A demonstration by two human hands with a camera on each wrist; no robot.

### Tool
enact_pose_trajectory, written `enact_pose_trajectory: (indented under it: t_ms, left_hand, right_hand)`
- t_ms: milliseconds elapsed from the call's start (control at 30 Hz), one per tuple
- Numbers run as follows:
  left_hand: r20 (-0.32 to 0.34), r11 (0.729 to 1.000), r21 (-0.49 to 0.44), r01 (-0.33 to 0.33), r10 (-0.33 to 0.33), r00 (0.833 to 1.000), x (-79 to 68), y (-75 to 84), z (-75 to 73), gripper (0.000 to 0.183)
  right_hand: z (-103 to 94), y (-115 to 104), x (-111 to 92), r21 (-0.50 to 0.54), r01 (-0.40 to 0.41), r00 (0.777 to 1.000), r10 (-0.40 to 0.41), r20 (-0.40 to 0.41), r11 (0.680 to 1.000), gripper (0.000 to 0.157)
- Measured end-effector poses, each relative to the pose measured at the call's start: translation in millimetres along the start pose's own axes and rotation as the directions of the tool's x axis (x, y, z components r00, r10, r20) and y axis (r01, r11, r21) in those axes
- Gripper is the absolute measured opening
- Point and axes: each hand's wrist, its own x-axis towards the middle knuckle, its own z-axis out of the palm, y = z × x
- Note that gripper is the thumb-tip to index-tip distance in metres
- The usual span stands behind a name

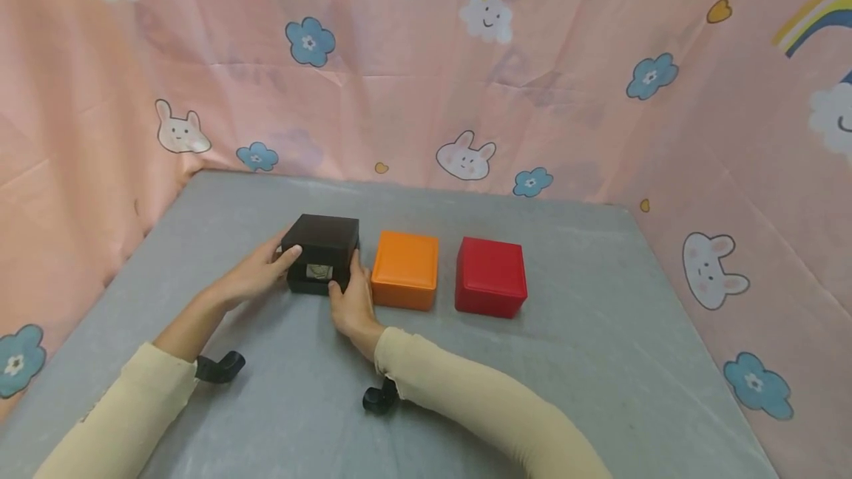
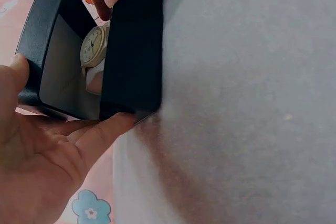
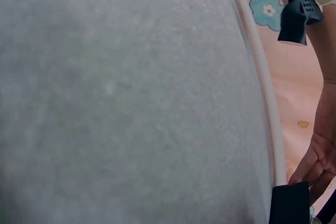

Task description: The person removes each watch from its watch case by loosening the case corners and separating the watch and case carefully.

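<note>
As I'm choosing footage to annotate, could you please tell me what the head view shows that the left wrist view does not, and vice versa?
Head view only: the red box and cream sleeves.
Left wrist view only: a clear round watch dial and broad pale lining; the head view offers just a small, unclear pale patch.
Both: the black box, left hand, right hand, grey tabletop and pink patterned cloth.

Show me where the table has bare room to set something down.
Bare: the grey table right of the red box, and the strip between the orange box and pink cloth. Crowded: around the black box, held by the left hand and right hand, with the orange box close by.
</note>
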Motion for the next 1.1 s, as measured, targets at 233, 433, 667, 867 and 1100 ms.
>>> enact_pose_trajectory:
  t_ms: [233, 433, 667, 867, 1100]
  left_hand:
    - [-0.039, 0.992, 0.067, 0.104, -0.101, 0.994, 5.2, 7.7, 0.0, 0.074]
    - [-0.05, 0.984, 0.096, 0.152, -0.148, 0.988, 7.1, 9.8, 0.1, 0.077]
    - [-0.036, 0.985, 0.083, 0.152, -0.15, 0.988, 11.3, 11.9, -0.9, 0.077]
    - [-0.007, 0.973, 0.1, 0.21, -0.21, 0.978, 14.8, 16.8, -6.7, 0.086]
    - [-0.014, 0.963, 0.113, 0.244, -0.244, 0.97, 18.9, 22.5, -11.9, 0.089]
  right_hand:
    - [-2.0, 1.1, 2.1, -0.027, 0.014, 1.0, -0.014, 0.01, 1.0, 0.07]
    - [-1.2, 4.4, 1.1, -0.029, -0.002, 0.999, 0.003, 0.046, 1.0, 0.07]
    - [-2.9, 4.7, 4.8, -0.076, -0.007, 0.997, 0.013, 0.076, 0.997, 0.074]
    - [-6.1, 1.1, 5.1, -0.074, -0.015, 0.995, 0.022, 0.095, 0.997, 0.072]
    - [-6.5, 0.3, 1.4, -0.044, -0.016, 0.998, 0.019, 0.068, 0.999, 0.073]
